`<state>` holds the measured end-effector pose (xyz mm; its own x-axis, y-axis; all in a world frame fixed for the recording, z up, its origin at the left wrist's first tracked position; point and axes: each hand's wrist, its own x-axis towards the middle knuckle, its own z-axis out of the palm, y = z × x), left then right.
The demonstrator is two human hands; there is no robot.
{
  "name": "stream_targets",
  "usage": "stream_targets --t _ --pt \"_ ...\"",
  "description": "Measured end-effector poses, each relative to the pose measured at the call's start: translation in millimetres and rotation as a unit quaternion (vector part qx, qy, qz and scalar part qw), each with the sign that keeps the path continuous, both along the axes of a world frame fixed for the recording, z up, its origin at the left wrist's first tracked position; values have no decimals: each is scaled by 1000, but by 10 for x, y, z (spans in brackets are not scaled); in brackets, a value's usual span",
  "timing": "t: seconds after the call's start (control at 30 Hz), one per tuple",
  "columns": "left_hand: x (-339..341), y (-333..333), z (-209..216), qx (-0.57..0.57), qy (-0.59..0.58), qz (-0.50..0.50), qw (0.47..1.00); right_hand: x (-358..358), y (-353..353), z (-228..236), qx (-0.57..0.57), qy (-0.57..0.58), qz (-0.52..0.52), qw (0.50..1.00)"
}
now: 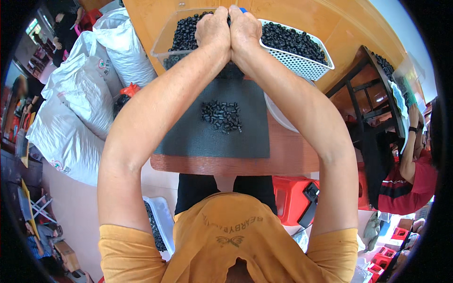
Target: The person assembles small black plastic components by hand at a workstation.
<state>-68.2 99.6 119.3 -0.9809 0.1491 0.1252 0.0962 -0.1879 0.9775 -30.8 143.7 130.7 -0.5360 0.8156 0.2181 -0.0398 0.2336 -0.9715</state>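
Both of my arms reach forward over the table. My left hand (213, 29) and my right hand (246, 29) are pressed side by side, with fingers curled in. Whatever they hold is hidden behind them; a small blue thing (243, 10) shows at the right hand's far side. Beneath and left of them stands a clear plastic bin (163, 38) of small black ring-like parts (185, 32). Right of my right hand is a white perforated basket (302, 69) heaped with similar black parts (290, 42). Nearer me, a pile of small black cylindrical pieces (221, 116) lies on a dark mat (207, 146).
White sacks (78, 96) stand left of the table (236, 166). A round whitish container edge (282, 111) shows under my right forearm. A red stool (288, 200) and a white tray (165, 219) are below. At right sit a dark wooden chair (363, 87) and another person (408, 184).
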Motion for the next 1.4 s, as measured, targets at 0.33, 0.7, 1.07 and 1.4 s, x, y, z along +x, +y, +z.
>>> stream_targets --t 0.33,0.7,1.07,1.4 --pt "456 -237 -858 -55 -55 13 997 524 -218 -749 3 -91 21 996" --pt "755 -277 -1338 -147 -78 9 986 589 -130 -1642 -50 -55 32 997" --pt "776 -248 -1489 -219 86 49 971 510 -40 -1895 -58 77 52 994" --pt "784 -241 -1587 -214 172 68 959 528 -22 -1912 -100 161 86 978"
